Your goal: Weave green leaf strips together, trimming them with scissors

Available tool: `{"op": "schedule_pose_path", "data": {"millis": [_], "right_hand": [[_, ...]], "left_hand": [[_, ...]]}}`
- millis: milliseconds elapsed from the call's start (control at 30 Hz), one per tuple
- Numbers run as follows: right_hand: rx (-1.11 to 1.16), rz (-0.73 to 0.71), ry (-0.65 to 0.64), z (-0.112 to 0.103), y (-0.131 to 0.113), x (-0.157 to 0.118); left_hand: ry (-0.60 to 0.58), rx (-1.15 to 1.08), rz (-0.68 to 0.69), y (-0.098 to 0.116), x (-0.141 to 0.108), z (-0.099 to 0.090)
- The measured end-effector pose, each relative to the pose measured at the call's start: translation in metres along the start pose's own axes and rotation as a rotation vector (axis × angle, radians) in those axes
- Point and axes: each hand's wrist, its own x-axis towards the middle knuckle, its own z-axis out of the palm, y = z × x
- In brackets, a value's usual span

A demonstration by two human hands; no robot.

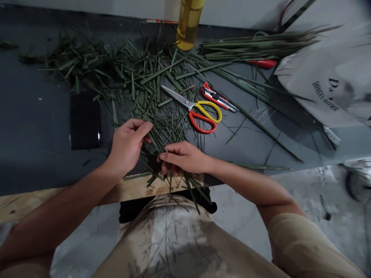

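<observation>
My left hand is closed, thumb against fingers, at the near edge of a heap of cut green leaf strips. To its right my right hand pinches green strips that run between the two hands. More strips hang below my right hand over the table's front edge. Scissors with one red and one yellow handle lie just beyond my right hand, blades pointing to the upper left. A red utility knife rests beside them. What my left fingertips hold is partly hidden.
A black phone lies left of my hands on the dark table. A bottle of yellow liquid stands at the back. Long green leaves and a printed white bag are at the right.
</observation>
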Motion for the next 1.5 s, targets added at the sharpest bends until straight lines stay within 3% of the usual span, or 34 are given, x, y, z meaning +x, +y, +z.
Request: {"op": "schedule_pose_path", "data": {"millis": [133, 333, 667, 767, 833, 1000, 1133, 1267, 1500], "right_hand": [[0.098, 0.085, -0.060, -0.003, -0.004, 0.000], [0.108, 0.059, -0.092, -0.008, -0.001, 0.000], [-0.092, -0.045, -0.069, -0.004, 0.002, -0.003], [-0.236, -0.168, -0.089, -0.002, 0.005, -0.004], [-0.335, -0.325, -0.019, -0.004, 0.006, -0.004], [-0.711, -0.905, 0.521, -0.019, 0.006, -0.001], [-0.988, -1.117, 0.709, -0.032, 0.008, 0.003], [-1.168, -1.111, 0.703, -0.038, 0.010, 0.004], [-1.246, -1.216, 0.498, -0.041, 0.008, 0.001]], "left_hand": [[-0.034, -0.060, -0.029, 0.003, 0.001, -0.001], [-0.060, -0.161, -0.074, 0.007, 0.002, -0.001], [-0.209, -0.330, -0.377, 0.015, 0.002, -0.004], [-0.232, -0.324, -0.464, 0.021, 0.000, -0.005], [-0.239, -0.302, -0.528, 0.025, 0.001, -0.007], [-0.319, -0.220, -0.641, 0.026, 0.003, -0.010], [-0.457, -0.154, -0.711, 0.022, -0.001, -0.010], [-0.557, -0.129, -0.758, 0.020, -0.006, -0.010], [-0.685, -0.155, -0.766, 0.022, -0.006, -0.013]]}}
